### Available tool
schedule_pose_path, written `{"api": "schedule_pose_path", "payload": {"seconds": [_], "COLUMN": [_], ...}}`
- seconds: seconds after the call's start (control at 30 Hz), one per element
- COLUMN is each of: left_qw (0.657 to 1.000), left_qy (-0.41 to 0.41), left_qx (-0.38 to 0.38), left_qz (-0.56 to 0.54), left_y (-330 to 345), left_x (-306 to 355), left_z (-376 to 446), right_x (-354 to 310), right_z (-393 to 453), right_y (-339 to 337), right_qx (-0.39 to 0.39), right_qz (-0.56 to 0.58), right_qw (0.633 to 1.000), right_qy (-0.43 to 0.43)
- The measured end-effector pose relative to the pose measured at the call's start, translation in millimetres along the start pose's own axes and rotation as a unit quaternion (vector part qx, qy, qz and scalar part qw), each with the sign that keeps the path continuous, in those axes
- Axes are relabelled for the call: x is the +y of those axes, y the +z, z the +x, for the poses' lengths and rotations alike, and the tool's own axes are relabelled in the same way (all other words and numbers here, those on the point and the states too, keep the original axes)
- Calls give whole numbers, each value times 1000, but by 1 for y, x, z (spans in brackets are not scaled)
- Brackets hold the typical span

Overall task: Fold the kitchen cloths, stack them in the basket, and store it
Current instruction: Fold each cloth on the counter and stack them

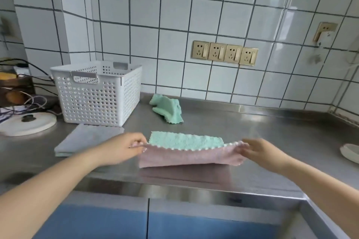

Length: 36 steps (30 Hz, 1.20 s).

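A pink and mint cloth (189, 154) lies at the front of the steel counter (262, 134), its pink near edge lifted over the mint side. My left hand (124, 147) pinches its left corner and my right hand (260, 151) pinches its right corner. A folded grey cloth (85, 138) lies flat to the left, in front of the white perforated basket (97, 93). A crumpled mint cloth (169, 110) sits further back, right of the basket. I cannot see into the basket.
A round white lid (27, 124) and tangled cables (29, 101) lie left of the basket. A white dish (350, 152) shows at the right edge. Wall sockets (224, 52) line the tiled wall. Blue cabinet doors (147, 219) are below the counter edge.
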State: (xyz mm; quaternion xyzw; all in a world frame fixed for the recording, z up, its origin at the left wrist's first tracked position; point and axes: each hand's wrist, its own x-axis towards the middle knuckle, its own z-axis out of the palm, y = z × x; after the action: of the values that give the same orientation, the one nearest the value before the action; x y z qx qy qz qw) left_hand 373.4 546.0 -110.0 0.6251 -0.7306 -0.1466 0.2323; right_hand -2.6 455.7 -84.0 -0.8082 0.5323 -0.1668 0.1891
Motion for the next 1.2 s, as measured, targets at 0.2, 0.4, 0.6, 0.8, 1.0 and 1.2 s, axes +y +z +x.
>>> {"api": "schedule_pose_path", "payload": {"seconds": [0.2,0.4,0.6,0.8,1.0,1.2], "left_qw": [997,998,994,992,992,990], "left_qy": [14,-36,-91,-118,-121,-139], "left_qx": [-65,-16,33,33,31,21], "left_qz": [29,-42,-55,-21,-5,22], "left_y": [31,28,37,41,45,47], "left_x": [0,-7,-9,-19,-28,-34], "left_z": [-20,0,42,81,107,119], "right_x": [15,24,27,33,40,44], "right_z": [-25,-8,35,73,101,116], "right_y": [25,31,42,48,49,56], "right_qx": [-130,-69,-34,-45,-27,-37], "right_qz": [72,49,27,34,-45,-76], "right_qw": [988,994,995,990,990,985], "right_qy": [51,72,90,126,133,149]}}
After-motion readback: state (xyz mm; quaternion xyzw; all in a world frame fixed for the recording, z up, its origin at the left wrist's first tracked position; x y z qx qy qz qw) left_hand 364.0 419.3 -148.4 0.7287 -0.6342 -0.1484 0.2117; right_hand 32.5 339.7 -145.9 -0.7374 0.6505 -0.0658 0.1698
